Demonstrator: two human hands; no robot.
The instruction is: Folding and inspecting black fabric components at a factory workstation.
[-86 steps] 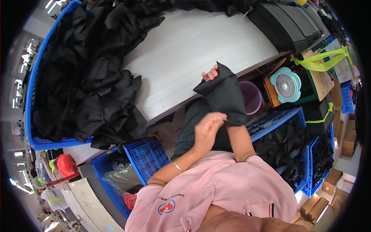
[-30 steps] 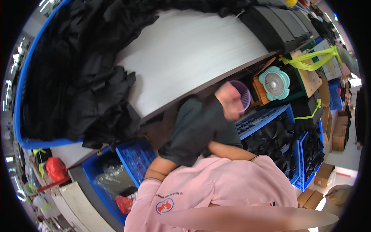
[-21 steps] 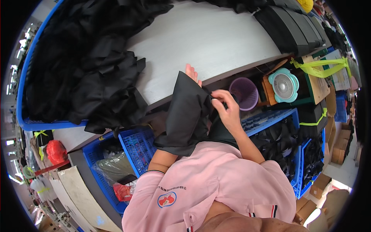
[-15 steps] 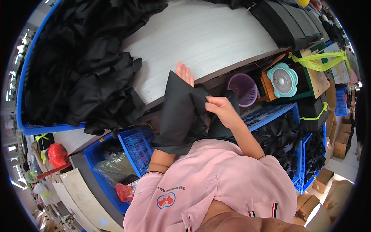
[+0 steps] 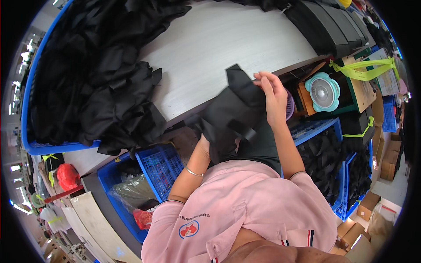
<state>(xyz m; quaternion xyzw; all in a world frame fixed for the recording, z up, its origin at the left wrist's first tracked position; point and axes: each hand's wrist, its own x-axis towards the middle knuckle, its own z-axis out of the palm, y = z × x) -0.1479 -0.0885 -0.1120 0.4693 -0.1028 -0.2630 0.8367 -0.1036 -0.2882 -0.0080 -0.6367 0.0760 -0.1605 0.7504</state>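
A black cloth piece point(image 5: 232, 111) hangs in loose folds over my lap, in front of the table's edge. My right hand point(image 5: 272, 94) pinches its upper right part between thumb and fingers, with a pointed flap standing up beside the fingertips. At the cloth's lower left, my left hand point(image 5: 204, 143) is mostly covered by the fabric. Its fingers are hidden, so its grip cannot be made out. A bracelet shows on the left wrist.
A large blue crate point(image 5: 27, 101) heaped with black cloth point(image 5: 109, 83) stands on the grey table point(image 5: 210, 39). Below are a blue basket point(image 5: 158, 168) at left and a crate of black pieces point(image 5: 322, 149) at right. A teal fan point(image 5: 323, 91) and purple bin point(image 5: 290, 105) are nearby.
My left hand has drawn back out of the cloth's far end toward the lower left. My right hand has moved up and right with the cloth, which is now crumpled instead of stretched over the left forearm.
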